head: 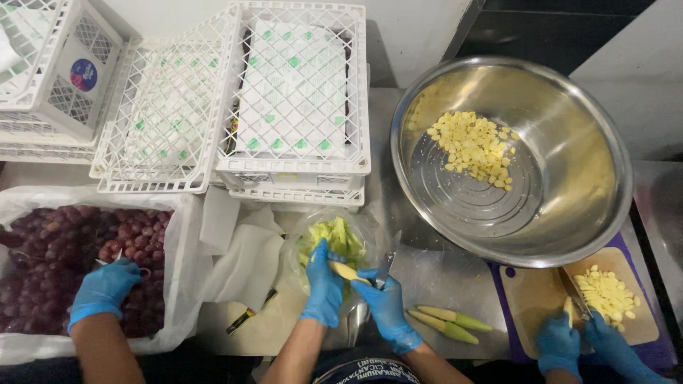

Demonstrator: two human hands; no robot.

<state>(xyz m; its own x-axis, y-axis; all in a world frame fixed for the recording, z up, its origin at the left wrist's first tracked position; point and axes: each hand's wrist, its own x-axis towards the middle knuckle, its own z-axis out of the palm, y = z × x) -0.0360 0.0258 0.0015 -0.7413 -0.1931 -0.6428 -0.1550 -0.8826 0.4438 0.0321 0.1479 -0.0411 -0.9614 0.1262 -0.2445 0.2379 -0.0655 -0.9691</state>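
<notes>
Gloved hands are seen at the bottom centre, both forearms rising from the lower edge and angled slightly toward each other. The left hand (324, 283), in a blue glove, is held palm-inward with its fingers curled around a pale yellow baby corn (346, 271), which lies tilted between the two hands. The right hand (386, 307), also blue-gloved, is clenched around the handle of a small knife (385, 266), the blade pointing up and away from the body, just beside the corn's right end. Both hands are held over a clear plastic bag (307, 235) in which green husk trimmings (339, 238) are piled.

Three unpeeled green corn pieces (448, 323) lie on the steel table (434, 281) just right of the right wrist. A large steel bowl (569, 206) with cut yellow slices (473, 148) stands beyond them.

At the left, another person's blue-gloved hand (107, 286) is spread over red grapes (50, 252) in a plastic-lined crate. At the right, a third person's gloved hands (583, 341) are working on a wooden cutting board (533, 299), where chopped yellow pieces (606, 291) are heaped. White lattice crates (213, 107) are stacked at the back.
</notes>
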